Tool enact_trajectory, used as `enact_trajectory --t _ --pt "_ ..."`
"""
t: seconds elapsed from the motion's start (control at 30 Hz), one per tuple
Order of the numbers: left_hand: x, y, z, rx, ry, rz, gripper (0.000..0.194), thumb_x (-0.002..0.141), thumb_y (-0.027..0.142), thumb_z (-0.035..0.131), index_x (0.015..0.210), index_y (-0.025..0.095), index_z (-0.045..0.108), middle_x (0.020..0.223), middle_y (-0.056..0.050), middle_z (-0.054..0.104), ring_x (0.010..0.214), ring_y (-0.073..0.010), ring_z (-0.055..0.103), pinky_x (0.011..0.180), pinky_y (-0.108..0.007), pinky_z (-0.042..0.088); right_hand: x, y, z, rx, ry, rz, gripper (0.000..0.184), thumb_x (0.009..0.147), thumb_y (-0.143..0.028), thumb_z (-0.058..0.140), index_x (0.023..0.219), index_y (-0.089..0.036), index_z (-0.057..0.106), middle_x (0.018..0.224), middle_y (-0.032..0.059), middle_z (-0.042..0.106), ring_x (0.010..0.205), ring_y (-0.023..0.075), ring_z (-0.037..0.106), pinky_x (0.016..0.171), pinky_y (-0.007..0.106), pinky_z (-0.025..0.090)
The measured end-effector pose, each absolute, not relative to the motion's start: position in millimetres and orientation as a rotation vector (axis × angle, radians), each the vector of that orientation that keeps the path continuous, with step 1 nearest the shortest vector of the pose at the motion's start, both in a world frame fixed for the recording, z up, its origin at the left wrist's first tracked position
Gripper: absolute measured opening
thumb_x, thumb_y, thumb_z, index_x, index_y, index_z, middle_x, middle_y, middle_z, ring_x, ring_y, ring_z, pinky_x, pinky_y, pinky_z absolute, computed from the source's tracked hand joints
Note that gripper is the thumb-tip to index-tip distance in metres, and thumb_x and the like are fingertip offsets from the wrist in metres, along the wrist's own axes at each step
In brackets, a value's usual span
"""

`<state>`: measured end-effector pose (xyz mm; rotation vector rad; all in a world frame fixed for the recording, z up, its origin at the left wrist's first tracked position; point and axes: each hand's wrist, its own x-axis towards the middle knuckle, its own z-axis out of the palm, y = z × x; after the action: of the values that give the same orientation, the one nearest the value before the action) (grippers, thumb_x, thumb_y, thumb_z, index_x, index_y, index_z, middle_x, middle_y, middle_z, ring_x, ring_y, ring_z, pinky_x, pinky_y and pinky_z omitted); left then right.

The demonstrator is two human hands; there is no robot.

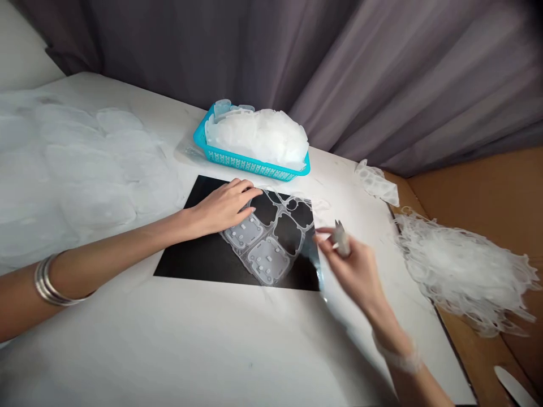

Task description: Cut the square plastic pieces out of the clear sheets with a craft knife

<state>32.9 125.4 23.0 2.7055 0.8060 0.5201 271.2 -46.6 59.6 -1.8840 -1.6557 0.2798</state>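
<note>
Left hand: fingers spread, resting on the clear plastic sheet, which extends beyond its fingertips. Right hand: partly closed, gripping a small metal tool.

bright, soft light; the right hand is blurred (edges stretch, too).

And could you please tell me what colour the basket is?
The basket is bright turquoise blue; it shows best in the head view.
</note>
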Motion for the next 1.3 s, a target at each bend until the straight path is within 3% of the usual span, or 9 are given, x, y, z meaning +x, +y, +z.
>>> enact_trajectory --t 0.13,0.3,0.63,0.8,0.93,1.07,1.13,1.23,1.3 --pt "30 131 22 3.044 0.591 0.367 0.032 0.098 0.027 0.045 0.124 0.016 0.063 0.137 -0.016 0.054 0.126 -0.0329 0.049 0.099 -0.047 0.043 215 -84 42 -1.568 -2.273 0.094 0.024 0.1 -0.024 0.051 0.11 -0.008 0.066 0.071 0.003 0.064 0.044 0.0095 0.049 0.039 0.025 0.034" --pt "27 140 25 3.292 0.561 0.382 0.027 0.098 0.032 0.048 0.105 0.015 0.068 0.127 -0.018 0.061 0.12 -0.0347 0.054 0.089 -0.045 0.045 197 -92 28 -1.413 -2.54 -0.334 0.028 0.097 -0.002 0.036 0.101 -0.007 0.064 0.072 0.0048 0.063 0.045 0.0133 0.046 0.039 0.031 0.032" --pt "2 87 41 3.424 0.739 0.191 0.026 0.094 0.029 0.052 0.074 0.018 0.064 0.08 -0.01 0.062 0.082 -0.0298 0.06 0.068 -0.042 0.043 268 -77 33 -1.575 -2.612 -0.632 0.031 0.093 0.004 0.035 0.104 -0.008 0.062 0.083 0.0065 0.066 0.047 0.0114 0.045 0.044 0.028 0.034" --pt "29 26 53 3.341 0.448 0.275 0.017 0.09 0.014 0.051 0.083 0.019 0.066 0.079 -0.007 0.064 0.072 -0.0231 0.058 0.06 -0.036 0.041 333 -82 32 -1.767 -2.55 -0.365 0.025 0.095 -0.005 0.042 0.108 -0.014 0.061 0.097 0.0087 0.069 0.055 0.0132 0.054 0.048 0.028 0.037" --pt "58 17 43 3.321 0.216 0.444 0.034 0.096 0.015 0.043 0.125 0.011 0.062 0.122 -0.014 0.068 0.11 -0.0274 0.062 0.081 -0.037 0.049 339 -99 35 -1.858 -2.005 -0.057 0.02 0.1 -0.027 0.045 0.104 -0.019 0.063 0.098 0.0097 0.068 0.069 0.0173 0.062 0.059 0.031 0.046" --pt "70 17 21 3.307 0.276 0.325 0.045 0.103 0.029 0.038 0.137 0.005 0.054 0.139 -0.022 0.059 0.131 -0.0323 0.054 0.1 -0.04 0.046 307 -104 44 -1.855 -1.4 0.304 0.059 0.105 -0.049 0.014 0.091 -0.022 0.065 0.097 0.0091 0.067 0.089 0.0217 0.064 0.082 0.039 0.049" --pt "71 15 15 3.296 0.307 0.274 0.046 0.103 0.029 0.038 0.139 0.005 0.052 0.141 -0.025 0.056 0.133 -0.034 0.053 0.102 -0.042 0.045 290 -99 48 -1.825 -1.257 0.529 0.07 0.102 -0.057 0.004 0.095 -0.022 0.064 0.085 0.0065 0.066 0.082 0.0212 0.064 0.082 0.04 0.05" --pt "69 12 13 3.251 0.329 0.265 0.046 0.103 0.028 0.038 0.142 0.008 0.051 0.143 -0.027 0.053 0.134 -0.0356 0.051 0.103 -0.044 0.045 271 -86 47 -1.771 -1.175 0.732 0.058 0.101 -0.061 0.022 0.093 -0.021 0.063 0.066 0.0008 0.06 0.064 0.0175 0.061 0.068 0.034 0.051" --pt "69 12 14 3.227 0.323 0.277 0.045 0.102 0.029 0.038 0.141 0.008 0.05 0.143 -0.027 0.053 0.134 -0.0357 0.051 0.104 -0.045 0.045 265 -79 44 -1.764 -1.22 0.767 0.04 0.099 -0.055 0.044 0.096 -0.02 0.064 0.073 0.0016 0.065 0.067 0.0165 0.063 0.066 0.032 0.051"
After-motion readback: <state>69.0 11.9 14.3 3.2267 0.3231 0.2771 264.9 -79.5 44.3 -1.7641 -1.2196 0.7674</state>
